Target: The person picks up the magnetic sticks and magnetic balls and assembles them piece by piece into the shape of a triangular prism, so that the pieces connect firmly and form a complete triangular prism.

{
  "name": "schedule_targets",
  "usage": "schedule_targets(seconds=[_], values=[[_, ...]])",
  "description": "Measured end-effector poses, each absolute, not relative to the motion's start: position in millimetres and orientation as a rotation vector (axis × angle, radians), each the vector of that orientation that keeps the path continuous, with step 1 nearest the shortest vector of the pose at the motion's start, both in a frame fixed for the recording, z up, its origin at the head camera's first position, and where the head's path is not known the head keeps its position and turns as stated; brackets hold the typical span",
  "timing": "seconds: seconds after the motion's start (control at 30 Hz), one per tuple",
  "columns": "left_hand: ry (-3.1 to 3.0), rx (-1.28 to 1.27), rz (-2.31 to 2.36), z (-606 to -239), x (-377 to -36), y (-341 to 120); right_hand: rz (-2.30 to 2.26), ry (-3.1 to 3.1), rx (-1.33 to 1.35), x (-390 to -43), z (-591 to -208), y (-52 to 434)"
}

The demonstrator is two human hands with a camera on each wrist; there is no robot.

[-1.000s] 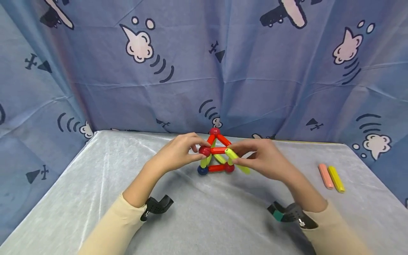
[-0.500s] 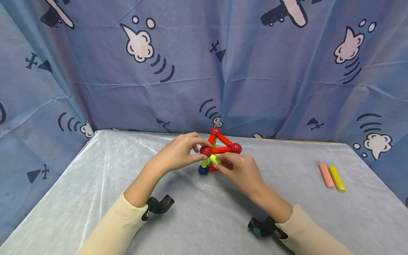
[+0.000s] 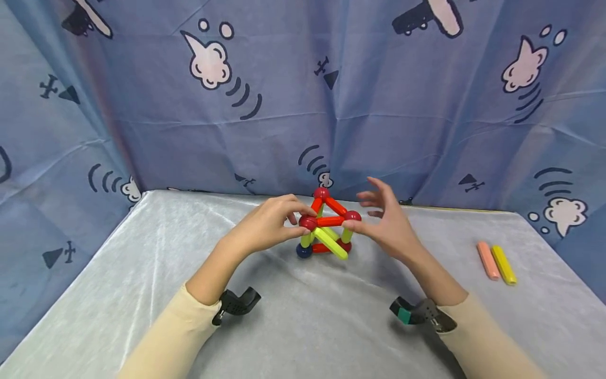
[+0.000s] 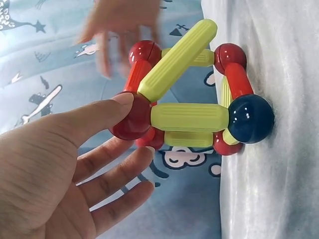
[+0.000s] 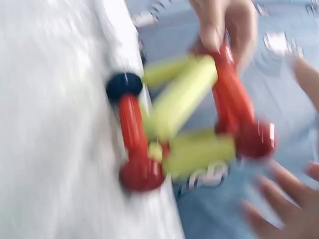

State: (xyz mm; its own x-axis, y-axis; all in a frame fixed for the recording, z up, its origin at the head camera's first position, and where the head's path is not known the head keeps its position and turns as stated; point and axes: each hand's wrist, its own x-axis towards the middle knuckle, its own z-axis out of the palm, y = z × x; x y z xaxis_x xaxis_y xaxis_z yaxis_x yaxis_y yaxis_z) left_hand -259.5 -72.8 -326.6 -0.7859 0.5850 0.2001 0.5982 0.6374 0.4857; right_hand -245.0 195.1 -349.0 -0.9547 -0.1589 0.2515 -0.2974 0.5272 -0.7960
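A frame of magnetic building sticks and balls stands on the cloth, its top a triangle of red sticks [image 3: 330, 221]. My left hand [image 3: 265, 226] pinches the red ball [image 4: 130, 122] at its near left top corner. From that ball a yellow-green stick [image 4: 177, 62] slants out, its other end joined to nothing. A dark blue ball [image 4: 250, 118] is the foot below, joined by an upright yellow-green stick [image 4: 189, 117]. Beside the right top red ball [image 3: 352, 216], my right hand [image 3: 390, 226] has its fingers spread and holds nothing. The right wrist view is blurred.
A pink stick [image 3: 488, 260] and a yellow stick [image 3: 504, 265] lie side by side on the right of the white cloth [image 3: 189, 337]. A blue patterned curtain [image 3: 284, 105] hangs behind the table's back edge.
The right hand brought a yellow-green stick over to the left hand's red ball, let go of it there and drew back right. The left hand kept its pinch.
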Motion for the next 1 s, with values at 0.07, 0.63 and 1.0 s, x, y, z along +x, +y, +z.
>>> schedule_targets(seconds=[0.07,0.63,1.0], values=[[-2.826,-1.018,-0.849,-326.6,-259.6,-72.7,1.581,-2.833,0.432,-251.3,-354.0,201.0],[-2.850,-1.011,-0.880,-325.3,-261.0,-71.3,1.597,-2.735,0.608,-263.0,-404.9,191.6],[-2.842,-1.018,-0.856,-324.3,-260.5,-72.1,1.579,-2.698,0.634,-262.8,-410.1,193.6]])
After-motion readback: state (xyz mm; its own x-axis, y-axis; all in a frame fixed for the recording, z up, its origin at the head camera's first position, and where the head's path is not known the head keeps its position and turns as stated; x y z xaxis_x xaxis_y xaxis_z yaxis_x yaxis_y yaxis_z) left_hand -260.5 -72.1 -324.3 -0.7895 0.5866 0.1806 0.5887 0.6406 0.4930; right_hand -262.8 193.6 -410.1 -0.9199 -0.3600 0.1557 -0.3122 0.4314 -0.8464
